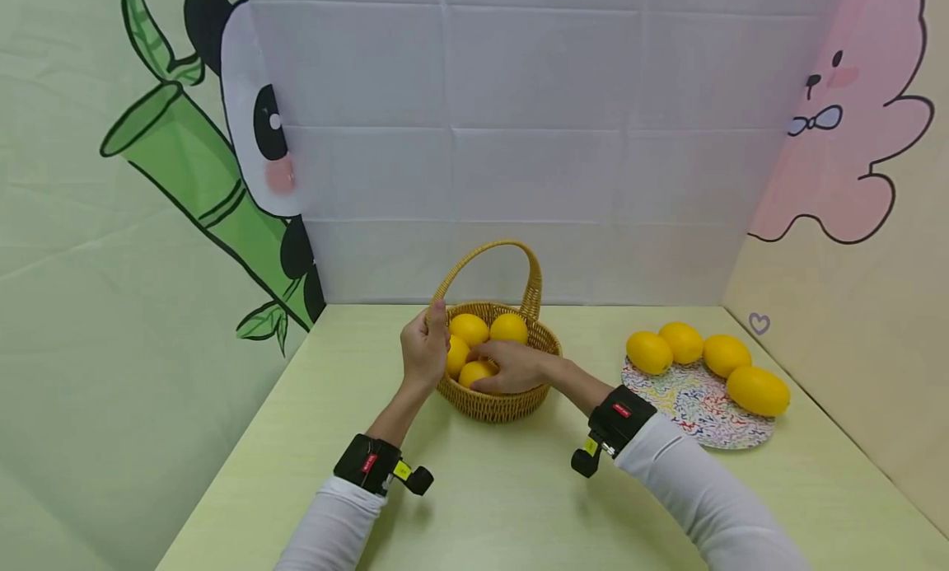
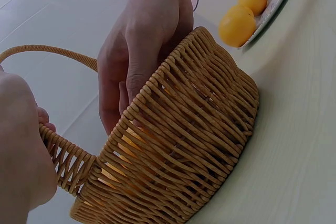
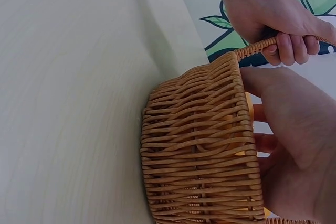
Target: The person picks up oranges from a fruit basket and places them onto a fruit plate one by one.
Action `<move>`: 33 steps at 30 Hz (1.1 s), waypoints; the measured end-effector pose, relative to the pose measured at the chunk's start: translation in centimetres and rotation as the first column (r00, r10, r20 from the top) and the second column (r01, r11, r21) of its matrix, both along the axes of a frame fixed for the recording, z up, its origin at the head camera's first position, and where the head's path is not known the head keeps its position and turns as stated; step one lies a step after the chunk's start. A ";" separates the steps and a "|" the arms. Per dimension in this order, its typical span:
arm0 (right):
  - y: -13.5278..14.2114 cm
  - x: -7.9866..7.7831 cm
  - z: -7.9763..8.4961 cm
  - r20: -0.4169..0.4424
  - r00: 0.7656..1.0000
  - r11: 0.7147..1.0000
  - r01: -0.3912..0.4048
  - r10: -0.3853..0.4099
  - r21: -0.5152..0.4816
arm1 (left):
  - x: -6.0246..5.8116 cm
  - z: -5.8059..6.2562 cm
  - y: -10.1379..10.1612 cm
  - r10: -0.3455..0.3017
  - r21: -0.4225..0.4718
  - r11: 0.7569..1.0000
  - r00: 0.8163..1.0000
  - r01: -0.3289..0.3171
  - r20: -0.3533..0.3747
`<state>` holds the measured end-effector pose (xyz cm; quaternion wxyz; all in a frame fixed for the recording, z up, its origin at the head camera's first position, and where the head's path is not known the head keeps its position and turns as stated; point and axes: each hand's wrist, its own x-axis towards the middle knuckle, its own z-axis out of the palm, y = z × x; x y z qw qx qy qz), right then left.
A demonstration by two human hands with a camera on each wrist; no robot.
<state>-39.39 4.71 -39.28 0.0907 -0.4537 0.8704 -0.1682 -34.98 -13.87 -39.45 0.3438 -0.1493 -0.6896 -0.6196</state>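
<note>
A brown wicker basket (image 1: 498, 406) stands on the table with several yellow lemons (image 1: 469, 329) in it. My left hand (image 1: 424, 350) grips the left side of its arched handle (image 1: 534, 293), thumb pointing up. Over the rim from the right reaches my right hand (image 1: 516, 367), its thumb and fingers round the front lemon (image 1: 474, 374) inside the basket. In the left wrist view the right hand's fingers (image 2: 109, 98) dip behind the woven wall, so their tips are hidden. The right wrist view shows the left hand (image 3: 278, 17) with its fingers wrapped round the handle.
To the right lies a round plate (image 1: 697, 406) with a colourful speckled pattern. Several more lemons (image 1: 758, 390) rest along its back and right edge. A pale wall panel (image 1: 534, 175) rises behind the table (image 1: 504, 505), with printed side panels left and right.
</note>
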 end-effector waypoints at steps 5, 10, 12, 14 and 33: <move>0.1 0.0 0.0 -0.010 1.000 1.000 -0.007 0.007 -0.009 | -2.0 -1.8 -0.5 0.004 -0.004 1.000 1.000 -0.004 0.022; 0.2 -0.1 0.0 -0.011 1.000 1.000 -0.011 0.011 -0.021 | -1.8 -1.6 -0.3 0.019 -0.001 1.000 0.999 -0.019 0.039; 0.3 -0.2 -0.1 -0.013 1.000 1.000 -0.008 0.007 -0.024 | -1.3 -1.1 -0.2 0.017 0.001 1.000 0.999 -0.017 0.035; 0.4 -0.3 -0.2 -0.013 1.000 1.000 -0.004 0.003 -0.028 | -0.7 -0.5 0.1 0.014 0.003 1.000 0.999 -0.014 0.029; 3.0 -0.8 1.2 -0.081 0.995 0.992 0.048 -0.058 -0.114 | 0.2 0.3 1.3 0.021 -0.005 1.000 1.000 -0.021 0.007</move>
